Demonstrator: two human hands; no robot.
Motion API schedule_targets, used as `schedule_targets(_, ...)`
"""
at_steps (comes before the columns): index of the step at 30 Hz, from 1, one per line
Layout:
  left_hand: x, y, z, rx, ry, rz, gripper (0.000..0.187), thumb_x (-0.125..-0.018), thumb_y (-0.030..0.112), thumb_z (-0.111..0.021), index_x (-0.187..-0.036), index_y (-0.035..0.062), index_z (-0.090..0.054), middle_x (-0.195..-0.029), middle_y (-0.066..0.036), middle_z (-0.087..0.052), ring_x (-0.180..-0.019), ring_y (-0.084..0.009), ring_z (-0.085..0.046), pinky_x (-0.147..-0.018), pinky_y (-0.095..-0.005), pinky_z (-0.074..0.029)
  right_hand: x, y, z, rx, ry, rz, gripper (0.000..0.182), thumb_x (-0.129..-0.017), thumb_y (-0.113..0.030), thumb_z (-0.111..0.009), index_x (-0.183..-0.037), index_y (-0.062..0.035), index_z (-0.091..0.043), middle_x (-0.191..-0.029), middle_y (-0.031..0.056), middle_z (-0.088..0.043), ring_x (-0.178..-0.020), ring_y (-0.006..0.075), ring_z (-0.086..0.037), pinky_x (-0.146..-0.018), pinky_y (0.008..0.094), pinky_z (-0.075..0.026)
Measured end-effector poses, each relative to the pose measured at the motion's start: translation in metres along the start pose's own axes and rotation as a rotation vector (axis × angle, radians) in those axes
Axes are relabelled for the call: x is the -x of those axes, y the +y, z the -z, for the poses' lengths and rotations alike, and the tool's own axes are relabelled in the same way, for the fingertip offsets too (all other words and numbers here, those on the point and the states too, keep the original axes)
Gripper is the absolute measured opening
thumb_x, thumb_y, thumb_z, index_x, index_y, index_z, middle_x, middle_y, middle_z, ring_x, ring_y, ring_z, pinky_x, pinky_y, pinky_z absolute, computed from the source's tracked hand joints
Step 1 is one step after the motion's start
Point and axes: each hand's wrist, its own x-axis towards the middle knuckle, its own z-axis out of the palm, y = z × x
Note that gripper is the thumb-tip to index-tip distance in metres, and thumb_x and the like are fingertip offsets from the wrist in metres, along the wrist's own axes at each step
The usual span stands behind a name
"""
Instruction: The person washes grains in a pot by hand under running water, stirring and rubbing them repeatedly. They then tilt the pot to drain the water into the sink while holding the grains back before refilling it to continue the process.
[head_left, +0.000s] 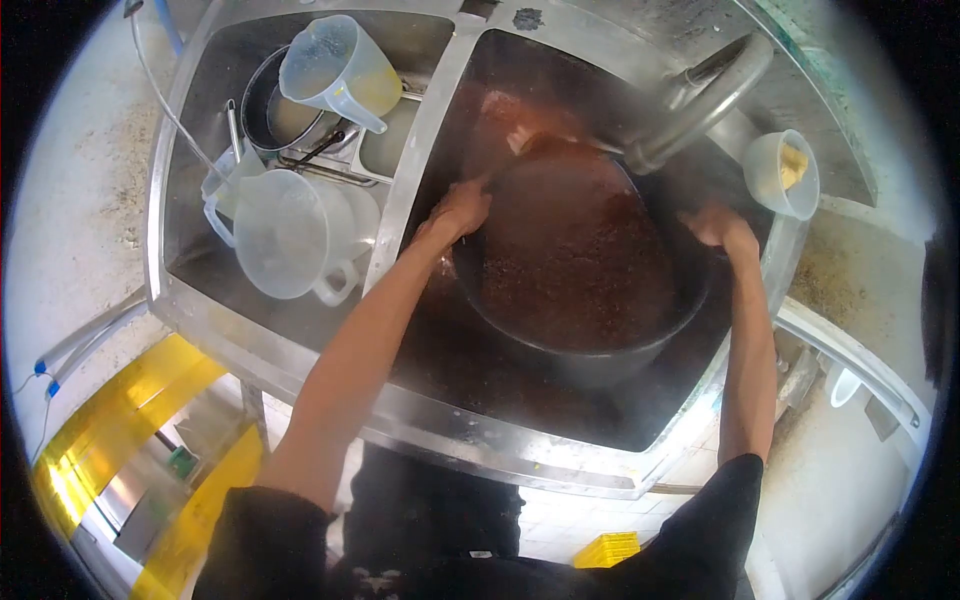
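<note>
A large dark pot [590, 365] sits in the right sink basin, its far rim tipped toward the back. Reddish-brown, grainy liquid [580, 250] fills much of it and runs over the far side. My left hand [462, 208] is closed at the pot's left edge. On the opposite edge, my right hand [718, 225] is closed too, with its fingers partly blurred by steam. Whether the hands hold handles or the rim itself is hidden. A curved metal faucet [705, 105] reaches over the pot's far right side.
The left basin holds clear plastic jugs [285, 235], another jug [340, 70] with yellowish contents, and a saucepan [262, 100]. A white cup [782, 175] with a yellow sponge stands on the right ledge. A metal divider [415, 160] separates the basins. Steam hangs over the right one.
</note>
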Motion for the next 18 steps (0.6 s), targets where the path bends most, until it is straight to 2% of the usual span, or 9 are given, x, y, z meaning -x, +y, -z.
schedule_targets(4, -0.004, -0.005, -0.006, -0.043, 0.058, 0.014, 0.052, -0.096, 0.021, -0.050, -0.146, 0.0130, -0.038, -0.125, -0.027, -0.058, -0.118, -0.0432, -0.054, -0.104, -0.0470, -0.042, 0.025, -0.014, 0.014, -0.032, 0.039, -0.020, 0.057, -0.093, -0.048, -0.051, -0.119, 0.0004, -0.063, -0.128, 0.0238, -0.058, -0.122, 0.0398, -0.053, -0.103, 0.0453, -0.042)
schedule_targets(7, -0.004, 0.000, -0.002, 0.032, -0.015, 0.077, 0.051, -0.093, 0.022, -0.051, -0.142, 0.0178, -0.042, -0.132, -0.022, -0.054, -0.122, -0.0434, -0.050, -0.105, -0.0509, -0.041, 0.023, -0.013, 0.015, -0.021, 0.036, 0.010, 0.057, -0.093, -0.049, -0.051, -0.118, 0.0005, -0.064, -0.127, 0.0242, -0.058, -0.121, 0.0401, -0.054, -0.102, 0.0455, -0.043)
schedule_targets(9, -0.001, 0.003, -0.002, -0.023, 0.017, 0.064, 0.050, -0.097, 0.019, -0.050, -0.145, 0.0128, -0.039, -0.129, -0.027, -0.055, -0.121, -0.0432, -0.051, -0.107, -0.0473, -0.040, 0.025, -0.014, 0.017, -0.040, 0.021, -0.005, 0.057, -0.093, -0.049, -0.052, -0.117, 0.0005, -0.065, -0.126, 0.0241, -0.058, -0.121, 0.0402, -0.054, -0.102, 0.0456, -0.043)
schedule_targets(18, -0.013, 0.000, 0.004, -0.059, -0.048, 0.056, 0.050, -0.097, 0.022, -0.050, -0.145, 0.0125, -0.040, -0.138, -0.024, -0.049, -0.128, -0.0439, -0.044, -0.110, -0.0472, -0.035, 0.009, -0.011, 0.022, -0.023, 0.014, 0.060, 0.053, -0.092, -0.048, -0.051, -0.113, -0.0010, -0.067, -0.124, 0.0244, -0.059, -0.120, 0.0407, -0.054, -0.100, 0.0458, -0.044)
